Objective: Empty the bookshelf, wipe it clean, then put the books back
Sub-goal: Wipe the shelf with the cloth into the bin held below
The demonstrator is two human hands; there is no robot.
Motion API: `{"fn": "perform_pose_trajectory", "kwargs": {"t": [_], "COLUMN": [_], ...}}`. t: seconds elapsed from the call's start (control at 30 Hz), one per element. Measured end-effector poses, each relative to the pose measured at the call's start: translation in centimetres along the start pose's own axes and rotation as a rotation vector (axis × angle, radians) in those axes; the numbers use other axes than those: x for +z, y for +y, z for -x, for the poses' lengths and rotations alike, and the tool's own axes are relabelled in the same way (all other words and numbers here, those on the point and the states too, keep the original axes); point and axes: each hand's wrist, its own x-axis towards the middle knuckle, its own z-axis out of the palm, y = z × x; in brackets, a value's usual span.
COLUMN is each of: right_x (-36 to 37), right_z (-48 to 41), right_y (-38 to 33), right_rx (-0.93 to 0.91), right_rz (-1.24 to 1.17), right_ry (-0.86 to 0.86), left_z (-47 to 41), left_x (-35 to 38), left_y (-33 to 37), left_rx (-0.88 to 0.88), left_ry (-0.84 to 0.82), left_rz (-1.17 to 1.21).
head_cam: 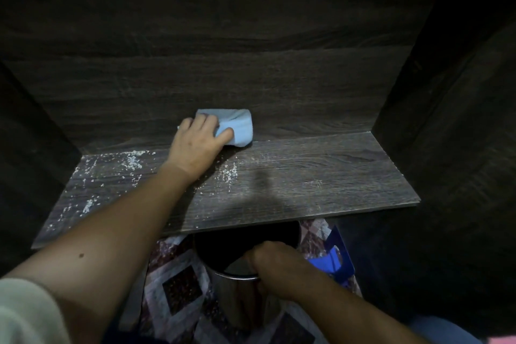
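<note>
At shelf (pixel 307 176) back, left hand (pixel 195 142) seemingly grips cloth (pixel 240 126).

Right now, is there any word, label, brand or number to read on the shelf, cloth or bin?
No readable text anywhere.
The shelf, the blue cloth in the left hand and the metal bin gripped by the right hand show no lettering.
The blue object beside the bin is dark and partly hidden: cannot tell.
</note>
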Motion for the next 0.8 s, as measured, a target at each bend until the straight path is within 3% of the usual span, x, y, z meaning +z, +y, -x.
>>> {"fn": "perform_pose_trajectory", "kwargs": {"t": [0.33, 0.53, 0.8], "right_x": [0.5, 0.9, 0.8], "right_z": [-1.1, -1.1, -0.8], "right_y": [0.8, 1.0, 1.0], "right_rx": [0.029, 0.076, 0.06], "right_rz": [-0.007, -0.002, -0.012], "right_ry": [-0.012, -0.014, 0.022], "left_z": [0.1, 1.0, 1.0], "left_x": [2.1, 1.9, 1.2], "left_y": [-0.7, 0.2, 0.9], "left_rx": [0.022, 0.022, -0.181], "left_ry": [0.1, -0.032, -0.309], "left_rz": [-0.028, 0.067, 0.433]}}
